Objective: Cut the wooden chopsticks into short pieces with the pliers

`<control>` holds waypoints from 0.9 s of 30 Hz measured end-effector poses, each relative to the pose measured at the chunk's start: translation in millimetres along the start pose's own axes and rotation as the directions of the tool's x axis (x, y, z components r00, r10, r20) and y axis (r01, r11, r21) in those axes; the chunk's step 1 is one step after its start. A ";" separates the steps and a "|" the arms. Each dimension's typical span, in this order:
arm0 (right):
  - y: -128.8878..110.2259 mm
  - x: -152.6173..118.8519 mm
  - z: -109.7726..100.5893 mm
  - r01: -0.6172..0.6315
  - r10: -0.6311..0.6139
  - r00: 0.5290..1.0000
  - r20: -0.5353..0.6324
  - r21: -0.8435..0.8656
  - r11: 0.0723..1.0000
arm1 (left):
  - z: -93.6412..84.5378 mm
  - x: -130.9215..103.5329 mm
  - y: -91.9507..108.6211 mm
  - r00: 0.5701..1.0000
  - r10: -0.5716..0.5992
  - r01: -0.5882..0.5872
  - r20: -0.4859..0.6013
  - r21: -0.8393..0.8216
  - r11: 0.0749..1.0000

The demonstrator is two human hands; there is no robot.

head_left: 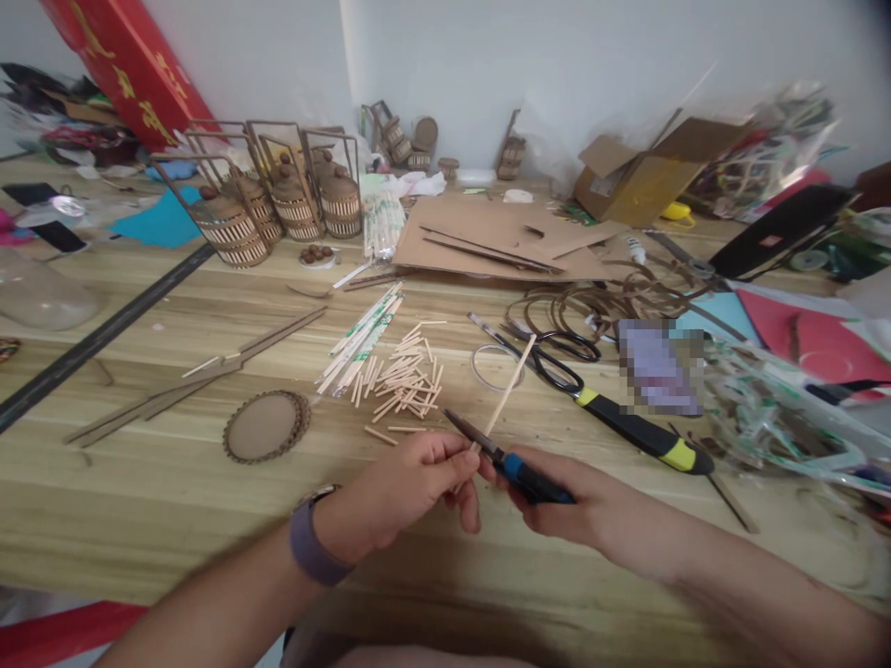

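Note:
My left hand [424, 478], with a watch on its wrist, pinches the lower end of a thin wooden stick [510, 390] that slants up to the right. In my right hand [567, 496] is a blue-and-black cutting tool [533, 478], its dark pointed blades lying across the stick close to my left fingertips. Just beyond my hands lies a loose pile of short wooden pieces [407, 376]. Paper-wrapped chopsticks [366, 334] rest behind it. A round cardboard disc [263, 427] with a scalloped rim is left of my left hand.
Black scissors [557, 371] and a black-and-yellow knife [644, 431] lie on the right. Small slatted baskets [296, 209] with tall handles stand at the back left. Cardboard sheets [480, 218], coiled brown strips [557, 311] and an open box [626, 186] are further back.

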State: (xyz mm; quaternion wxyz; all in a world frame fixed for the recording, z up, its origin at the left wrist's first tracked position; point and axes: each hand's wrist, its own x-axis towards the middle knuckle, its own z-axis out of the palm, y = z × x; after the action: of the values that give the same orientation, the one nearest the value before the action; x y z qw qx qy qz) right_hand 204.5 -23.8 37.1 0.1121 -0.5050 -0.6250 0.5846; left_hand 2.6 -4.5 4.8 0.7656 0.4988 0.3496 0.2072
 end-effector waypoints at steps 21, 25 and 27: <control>11.3 41.9 5.7 0.105 -0.563 0.749 -0.350 -0.776 0.622 | -5.1 -0.1 -2.8 0.913 0.349 0.012 -0.211 0.869 0.494; 10.3 44.6 14.4 -0.088 -0.420 0.806 -0.418 -0.785 0.613 | -1.1 -0.9 0.4 0.923 0.287 0.137 -0.257 0.915 0.380; 8.7 44.2 18.0 -0.158 -0.366 0.818 -0.444 -0.785 0.598 | 0.8 -1.1 2.0 0.926 0.265 0.176 -0.268 0.929 0.324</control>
State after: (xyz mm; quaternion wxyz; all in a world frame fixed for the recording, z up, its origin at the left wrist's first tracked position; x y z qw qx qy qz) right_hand 175.1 -2.9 4.6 0.0911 -0.6101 -0.7848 0.0596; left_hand 2.5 -4.9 7.1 0.2440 0.8096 0.5282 0.0774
